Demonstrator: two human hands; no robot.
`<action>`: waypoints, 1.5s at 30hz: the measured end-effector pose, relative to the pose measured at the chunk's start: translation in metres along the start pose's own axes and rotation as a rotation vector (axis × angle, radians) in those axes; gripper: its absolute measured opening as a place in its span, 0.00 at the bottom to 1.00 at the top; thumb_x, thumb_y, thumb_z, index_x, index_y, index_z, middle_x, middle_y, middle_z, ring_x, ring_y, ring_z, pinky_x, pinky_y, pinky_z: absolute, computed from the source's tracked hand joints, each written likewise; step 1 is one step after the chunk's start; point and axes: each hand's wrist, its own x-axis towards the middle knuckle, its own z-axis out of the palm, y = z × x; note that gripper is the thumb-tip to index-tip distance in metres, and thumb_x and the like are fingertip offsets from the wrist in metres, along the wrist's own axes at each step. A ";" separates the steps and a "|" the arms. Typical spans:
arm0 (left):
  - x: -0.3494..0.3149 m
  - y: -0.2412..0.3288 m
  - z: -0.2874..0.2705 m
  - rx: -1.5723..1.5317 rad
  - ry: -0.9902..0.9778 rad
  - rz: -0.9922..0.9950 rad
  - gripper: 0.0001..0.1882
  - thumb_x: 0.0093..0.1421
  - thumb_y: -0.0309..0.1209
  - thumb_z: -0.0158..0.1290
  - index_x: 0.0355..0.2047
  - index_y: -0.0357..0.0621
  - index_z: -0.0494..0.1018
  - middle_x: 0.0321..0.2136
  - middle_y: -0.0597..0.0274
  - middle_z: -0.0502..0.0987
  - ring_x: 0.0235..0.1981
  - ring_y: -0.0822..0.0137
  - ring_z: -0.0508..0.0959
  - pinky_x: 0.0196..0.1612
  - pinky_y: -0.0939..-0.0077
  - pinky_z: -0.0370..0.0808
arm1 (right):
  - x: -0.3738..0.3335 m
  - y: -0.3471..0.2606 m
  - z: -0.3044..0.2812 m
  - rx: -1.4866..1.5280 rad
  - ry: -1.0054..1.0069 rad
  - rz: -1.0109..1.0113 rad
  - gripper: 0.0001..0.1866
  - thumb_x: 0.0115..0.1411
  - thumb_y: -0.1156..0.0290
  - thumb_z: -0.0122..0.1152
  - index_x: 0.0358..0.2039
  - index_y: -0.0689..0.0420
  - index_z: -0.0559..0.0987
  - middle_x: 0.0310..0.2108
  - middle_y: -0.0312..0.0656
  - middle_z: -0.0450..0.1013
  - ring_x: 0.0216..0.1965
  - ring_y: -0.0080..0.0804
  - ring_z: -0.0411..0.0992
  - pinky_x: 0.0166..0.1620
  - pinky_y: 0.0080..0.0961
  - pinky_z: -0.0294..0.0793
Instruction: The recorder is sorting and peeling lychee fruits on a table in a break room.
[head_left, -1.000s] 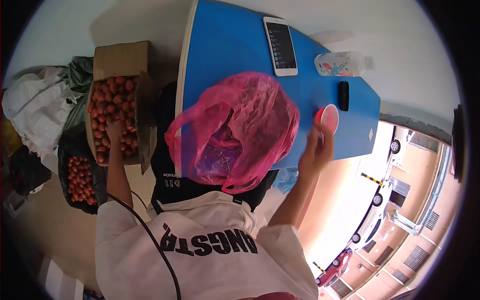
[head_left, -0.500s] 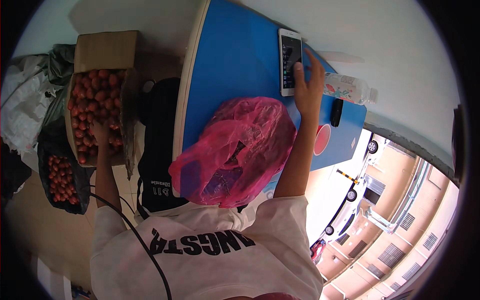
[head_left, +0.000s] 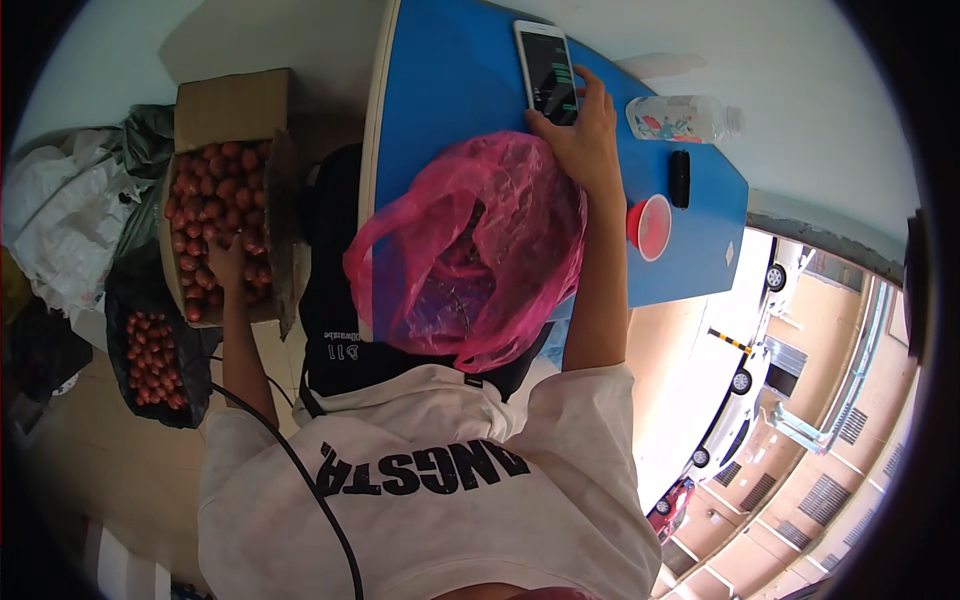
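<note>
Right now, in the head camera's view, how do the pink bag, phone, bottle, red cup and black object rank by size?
Largest to smallest:
1. Pink bag
2. Phone and bottle: too alike to rank
3. Red cup
4. Black object

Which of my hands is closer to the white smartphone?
Right: your right hand is at the lower end of the white smartphone; your left hand is far left of it, at the red fruit.

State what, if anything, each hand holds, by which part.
Right hand: around the lower end of the phone, grip uncertain. Left hand: among red fruits; whether it holds one cannot be told.
</note>
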 end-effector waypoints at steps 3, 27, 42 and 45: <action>-0.018 0.013 -0.018 -0.021 0.075 0.003 0.25 0.56 0.42 0.56 0.48 0.37 0.71 0.37 0.47 0.78 0.35 0.50 0.78 0.41 0.62 0.75 | -0.011 -0.011 0.000 0.079 -0.049 -0.050 0.35 0.54 0.63 0.68 0.60 0.58 0.67 0.52 0.54 0.67 0.51 0.50 0.66 0.55 0.42 0.67; -0.283 0.397 -0.195 -0.240 -0.510 1.083 0.06 0.55 0.25 0.52 0.34 0.42 0.74 0.30 0.64 0.74 0.17 0.67 0.70 0.21 0.78 0.66 | -0.090 0.024 -0.052 0.143 0.123 -0.158 0.18 0.63 0.52 0.55 0.50 0.43 0.81 0.62 0.53 0.61 0.54 0.55 0.67 0.53 0.42 0.71; -0.316 0.422 -0.157 0.351 -0.197 1.127 0.16 0.55 0.27 0.56 0.44 0.48 0.71 0.45 0.66 0.72 0.23 0.58 0.77 0.25 0.69 0.75 | -0.102 0.060 -0.063 -0.022 0.167 -0.149 0.18 0.66 0.53 0.51 0.50 0.45 0.80 0.59 0.50 0.65 0.56 0.50 0.67 0.55 0.37 0.71; -0.308 0.414 -0.150 0.201 -0.181 1.141 0.16 0.53 0.25 0.57 0.44 0.47 0.72 0.44 0.65 0.73 0.23 0.59 0.76 0.26 0.70 0.75 | -0.099 0.065 -0.054 0.007 0.193 -0.154 0.18 0.66 0.52 0.52 0.48 0.46 0.82 0.58 0.51 0.65 0.54 0.50 0.68 0.54 0.37 0.71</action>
